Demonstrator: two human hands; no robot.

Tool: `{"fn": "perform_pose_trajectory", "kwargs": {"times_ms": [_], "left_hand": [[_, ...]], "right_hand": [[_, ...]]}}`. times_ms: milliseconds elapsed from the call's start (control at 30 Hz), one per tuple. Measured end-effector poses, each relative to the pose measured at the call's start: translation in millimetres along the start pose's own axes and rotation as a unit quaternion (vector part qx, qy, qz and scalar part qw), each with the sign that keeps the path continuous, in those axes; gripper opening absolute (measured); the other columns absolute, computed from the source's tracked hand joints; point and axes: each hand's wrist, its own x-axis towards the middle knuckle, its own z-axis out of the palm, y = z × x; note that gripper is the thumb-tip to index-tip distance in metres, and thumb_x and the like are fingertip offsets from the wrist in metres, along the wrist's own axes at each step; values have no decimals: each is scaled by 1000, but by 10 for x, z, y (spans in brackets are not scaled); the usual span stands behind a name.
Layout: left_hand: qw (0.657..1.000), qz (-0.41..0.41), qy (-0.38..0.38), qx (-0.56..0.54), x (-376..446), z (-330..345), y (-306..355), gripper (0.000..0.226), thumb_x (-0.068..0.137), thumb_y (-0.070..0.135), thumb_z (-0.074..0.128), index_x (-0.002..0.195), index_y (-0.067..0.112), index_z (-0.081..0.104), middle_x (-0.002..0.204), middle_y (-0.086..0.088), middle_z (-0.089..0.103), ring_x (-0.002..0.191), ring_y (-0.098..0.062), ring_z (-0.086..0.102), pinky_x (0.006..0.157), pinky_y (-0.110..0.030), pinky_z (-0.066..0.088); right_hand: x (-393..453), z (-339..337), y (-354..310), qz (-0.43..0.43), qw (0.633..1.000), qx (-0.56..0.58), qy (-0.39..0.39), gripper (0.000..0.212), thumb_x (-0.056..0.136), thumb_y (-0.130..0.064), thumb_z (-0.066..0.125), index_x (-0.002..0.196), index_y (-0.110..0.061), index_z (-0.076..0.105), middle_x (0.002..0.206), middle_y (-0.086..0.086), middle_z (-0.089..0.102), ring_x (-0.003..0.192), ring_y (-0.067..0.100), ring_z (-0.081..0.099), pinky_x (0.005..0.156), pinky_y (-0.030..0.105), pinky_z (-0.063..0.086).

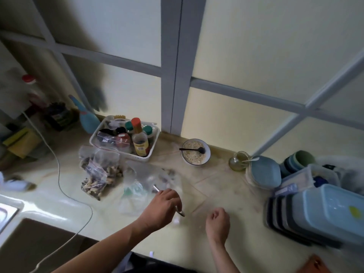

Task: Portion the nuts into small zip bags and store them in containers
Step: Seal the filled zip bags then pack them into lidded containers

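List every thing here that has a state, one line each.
Left hand: grips a spoon above the counter.
Right hand: loosely curled, holds nothing.
Nut bags: filled, lying on the counter.
Empty bags: lying flat by the left hand.
Bowl: upright, part full, dark spoon inside.
Jar: lid off.
Container stack: lids on.
Basket: packed with bottles.
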Motion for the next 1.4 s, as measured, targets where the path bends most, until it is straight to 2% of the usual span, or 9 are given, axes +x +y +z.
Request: {"fn": "perform_pose_trajectory", "kwargs": {"times_ms": [233,367,600,733,933,1067,1167,1267,1400], "left_hand": [[990,-105,-79,-57,-67,367,-6,41,65,-1,42,81,26,67,97,17,68,95,-6,60,84,-19,48],[981,-151,-106,-53,-44,419,23,31,79,0,46,83,19,70,88,29,54,92,-2,58,77,2,32],[960,-228,-132,-95,5,575,-10,25,79,13,44,81,22,67,98,21,69,89,5,60,80,-10,45],[948,-270,-124,-113,75,700,18,31,74,9,45,75,35,62,87,14,71,81,-1,63,78,-25,52],[936,-300,-98,-158,252,824,134,35,82,2,53,76,35,64,82,14,69,77,2,60,67,-11,45],[921,-322,-98,-196,324,849,184,32,81,4,51,78,32,66,81,8,70,73,-9,63,69,-25,52],[911,-321,-93,-239,385,816,209,27,83,8,49,85,29,66,83,6,70,74,-13,67,73,-34,56],[876,-348,-82,-325,465,769,241,19,86,15,55,102,23,63,93,1,70,80,-13,70,72,-31,53],[823,-393,-89,-400,515,696,292,50,77,39,59,125,27,52,108,4,61,91,-10,60,73,-23,44]], "right_hand": [[329,184,378,-160,966,-182,-90,61,66,-18,90,123,-7,69,137,21,60,127,42,55,98,48,52],[352,119,313,-214,959,-169,-80,49,58,-11,93,101,-11,71,115,14,67,103,37,61,81,43,57],[482,1,301,-251,957,-144,-36,26,71,-1,82,81,-19,67,82,0,61,78,25,56,64,37,50],[552,-77,291,-201,975,-97,-17,19,79,-3,75,80,-16,62,73,1,61,72,24,58,60,37,51],[514,-372,93,-201,979,-12,42,14,88,-3,66,91,-17,64,89,-2,63,88,20,57,76,36,50],[483,-716,-113,-197,976,76,55,12,94,-6,58,92,-17,61,93,-5,63,89,15,59,78,26,49],[487,-919,-225,-173,969,170,-33,15,94,-20,48,89,-19,62,96,-12,71,85,9,68,72,19,52],[457,-971,-318,-33,938,306,-161,22,97,-6,39,81,-8,54,99,3,78,80,27,74,68,33,55],[403,-929,-259,62,908,349,-224,23,86,-17,48,64,-19,50,83,8,71,83,25,63,75,38,43]]}}
